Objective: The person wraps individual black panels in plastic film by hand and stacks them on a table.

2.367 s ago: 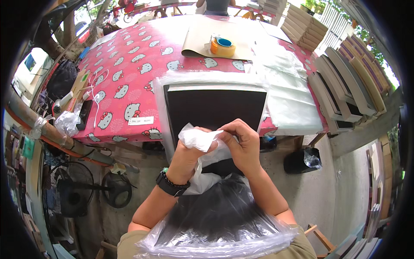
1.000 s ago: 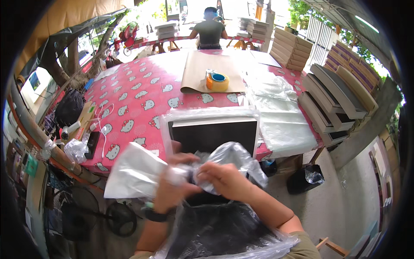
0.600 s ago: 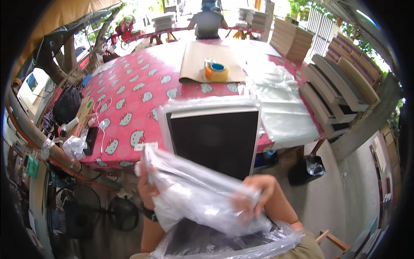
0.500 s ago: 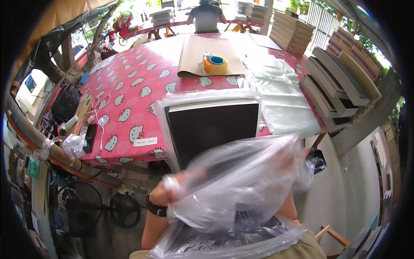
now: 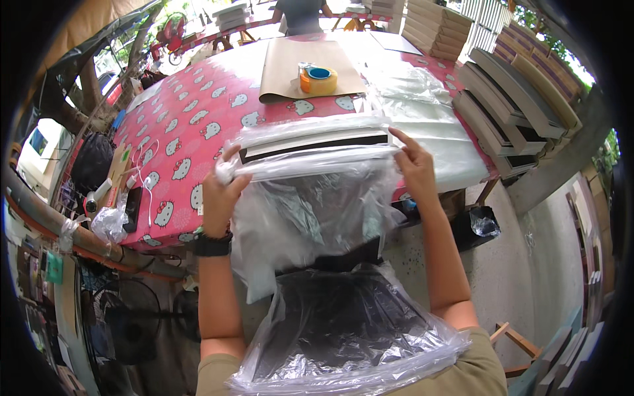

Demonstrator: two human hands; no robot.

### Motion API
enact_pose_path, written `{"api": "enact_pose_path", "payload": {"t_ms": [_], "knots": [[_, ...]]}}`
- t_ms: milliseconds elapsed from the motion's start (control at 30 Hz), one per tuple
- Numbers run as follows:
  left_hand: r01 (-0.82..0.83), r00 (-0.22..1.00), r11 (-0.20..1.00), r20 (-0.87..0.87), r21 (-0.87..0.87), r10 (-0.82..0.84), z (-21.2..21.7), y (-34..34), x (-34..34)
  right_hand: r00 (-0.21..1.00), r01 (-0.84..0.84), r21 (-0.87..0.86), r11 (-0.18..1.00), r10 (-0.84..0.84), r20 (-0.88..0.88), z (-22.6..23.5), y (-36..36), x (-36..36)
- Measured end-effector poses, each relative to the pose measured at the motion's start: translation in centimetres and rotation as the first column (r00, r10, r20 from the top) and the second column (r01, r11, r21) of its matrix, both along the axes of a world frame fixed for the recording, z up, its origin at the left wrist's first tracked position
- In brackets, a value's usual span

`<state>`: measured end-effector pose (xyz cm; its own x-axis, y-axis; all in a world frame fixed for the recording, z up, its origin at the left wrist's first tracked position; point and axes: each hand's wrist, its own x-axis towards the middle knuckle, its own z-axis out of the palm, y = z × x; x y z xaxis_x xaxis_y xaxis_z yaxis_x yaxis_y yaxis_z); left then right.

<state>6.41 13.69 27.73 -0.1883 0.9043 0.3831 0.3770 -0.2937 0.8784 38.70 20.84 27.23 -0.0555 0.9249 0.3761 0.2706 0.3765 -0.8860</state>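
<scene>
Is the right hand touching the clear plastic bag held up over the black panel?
Touching. The head view shows the right hand pinching the clear plastic bag's upper edge, with the left hand gripping its other corner.

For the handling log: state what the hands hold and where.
Both hold a clear plastic bag by its top edge: left hand and right hand at opposite corners.

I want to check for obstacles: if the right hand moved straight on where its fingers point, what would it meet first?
Probably the clear plastic bag the right hand already pinches, then the black panel behind; depth is unclear.
</scene>
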Motion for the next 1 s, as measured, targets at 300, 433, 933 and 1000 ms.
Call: {"api": "enact_pose_path", "payload": {"t_ms": [300,433,933,1000], "knots": [[-0.135,0.858,0.914,-0.416,0.382,0.3,-0.3,-2.5,1.3,0.988,0.035,-0.044,0.998,-0.041,-0.149,2.2,-3.0,1.2],[0.164,0.965,0.936,0.248,-0.312,-0.086,3.4,-4.2,0.2,0.785,-0.494,-0.41,0.766,0.19,-0.59,1.9,-2.6,4.4],[0.011,0.937,0.954,-0.331,-0.299,-0.115,-28.0,-11.8,0.2,0.964,-0.26,-0.825,0.501,0.081,-0.254,-20.0,-11.9,6.7],[-0.246,0.885,0.734,-0.455,-0.633,-0.096,-28.4,-10.8,1.4,0.975,-0.22,-0.458,0.861,0.214,-0.066,-30.5,-12.2,8.3]]}}
